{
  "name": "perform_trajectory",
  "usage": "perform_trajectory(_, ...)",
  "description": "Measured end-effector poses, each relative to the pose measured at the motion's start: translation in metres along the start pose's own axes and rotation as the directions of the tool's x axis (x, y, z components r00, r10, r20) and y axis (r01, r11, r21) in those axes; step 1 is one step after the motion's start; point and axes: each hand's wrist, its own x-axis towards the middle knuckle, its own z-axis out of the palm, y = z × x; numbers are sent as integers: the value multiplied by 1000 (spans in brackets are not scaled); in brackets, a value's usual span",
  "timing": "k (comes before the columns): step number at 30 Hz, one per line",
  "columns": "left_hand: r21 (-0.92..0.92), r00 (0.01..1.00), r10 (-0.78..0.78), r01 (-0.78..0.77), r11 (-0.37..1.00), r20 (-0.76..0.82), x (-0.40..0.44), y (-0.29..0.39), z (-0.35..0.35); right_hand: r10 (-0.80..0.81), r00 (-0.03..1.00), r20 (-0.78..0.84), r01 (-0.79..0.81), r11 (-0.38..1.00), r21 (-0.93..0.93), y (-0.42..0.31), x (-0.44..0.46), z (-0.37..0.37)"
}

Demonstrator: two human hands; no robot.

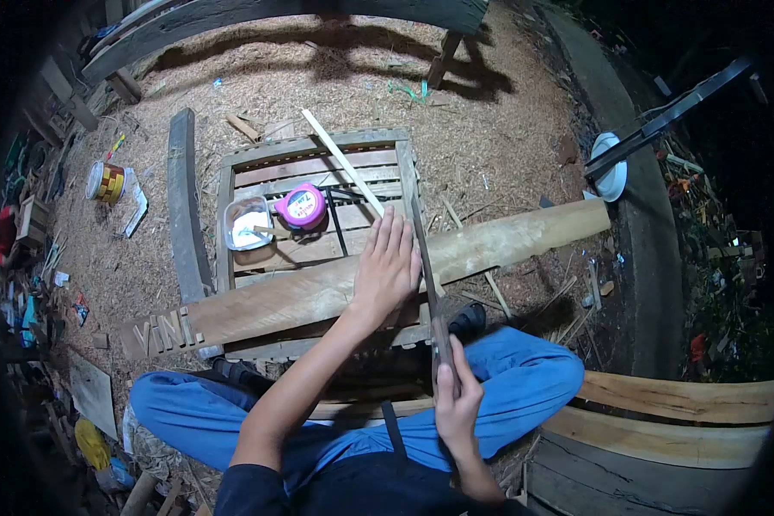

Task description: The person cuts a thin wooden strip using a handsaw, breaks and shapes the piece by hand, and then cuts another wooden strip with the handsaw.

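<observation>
The left hand (pixel 387 271) hides the lower end of the thin pale strip (pixel 344 162) and part of the long plank (pixel 507 239), which covers slats toward the near edge of the slatted table (pixel 365 138). The right hand (pixel 457 400) conceals some of the handle of the narrow dark tool (pixel 431 284), whose edge is too fine to make out. Small print on the pink tape measure (pixel 304 206) is unreadable, and the picture's top edge crops the far bench (pixel 258 26)

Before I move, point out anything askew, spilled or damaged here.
The long board lies askew across the slatted stand, overhanging both sides. Loose shavings lie scattered around, unswept. No spill shows beside the open tub, and nothing looks clearly broken.
</observation>
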Motion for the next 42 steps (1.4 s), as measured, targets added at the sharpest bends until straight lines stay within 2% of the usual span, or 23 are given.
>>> perform_trajectory(3,42,1000,8,-9,999,18,0,1,1,56,998,-15,-55,997,53,5,-2,1)
perform_trajectory(4,40,1000,8,-9,999,25,0,2,1,18,1000,-20,-18,1000,10,3,8,5)
perform_trajectory(8,20,1000,15,-15,1000,-18,-3,-1,2,108,994,-5,-107,991,77,-3,15,10)
perform_trajectory(10,-19,1000,5,-5,1000,-7,0,1,-1,-47,999,-5,47,997,-69,0,2,1)
perform_trajectory(11,-22,1000,0,0,1000,-16,3,1,0,-54,999,-1,54,996,-76,4,6,1)
perform_trajectory(13,-5,1000,8,-8,1000,-6,-1,2,2,0,999,-34,0,1000,14,9,9,6)
perform_trajectory(14,-10,1000,4,-4,1000,7,-4,3,3,140,990,-19,-140,990,18,2,17,10)
perform_trajectory(15,-9,1000,8,-8,1000,-7,-4,2,3,24,999,-47,-26,999,-37,7,26,18)
perform_trajectory(17,-2,999,20,-20,1000,-29,0,-1,1,34,999,-15,-35,998,-55,0,21,15)
perform_trajectory(19,-10,1000,8,-8,1000,-26,-1,0,2,8,1000,18,-8,1000,22,1,6,0)
perform_trajectory(20,-15,999,3,-4,1000,-34,1,0,2,45,999,27,-46,999,18,3,-1,-5)
perform_trajectory(25,27,999,25,-25,999,-29,-3,1,2,91,996,-26,-90,995,30,-4,23,19)
perform_trajectory(27,9,999,23,-22,1000,-48,-1,-2,1,61,998,-16,-61,998,14,4,18,12)
perform_trajectory(31,11,1000,17,-17,1000,19,0,0,1,-9,1000,-20,10,1000,24,10,11,3)
perform_trajectory(33,35,1000,20,-19,999,-17,-3,2,2,81,997,-7,-81,997,14,11,26,10)
perform_trajectory(34,9,1000,-3,3,1000,3,-3,2,0,56,998,-25,-53,994,98,10,32,16)
perform_trajectory(35,11,1000,2,-2,1000,7,-3,2,-1,59,998,-28,-56,993,103,8,28,16)
perform_trajectory(37,15,1000,0,0,1000,-7,-2,2,0,-6,1000,9,7,994,-112,-2,15,10)
perform_trajectory(38,12,1000,1,-1,1000,-13,-1,1,1,-72,997,-2,72,994,-78,-3,6,8)
perform_trajectory(39,23,1000,2,-2,1000,3,0,1,0,-25,1000,15,26,995,-97,-2,2,4)
perform_trajectory(42,33,1000,8,-9,999,6,-4,0,3,10,1000,-9,-10,1000,3,8,17,11)
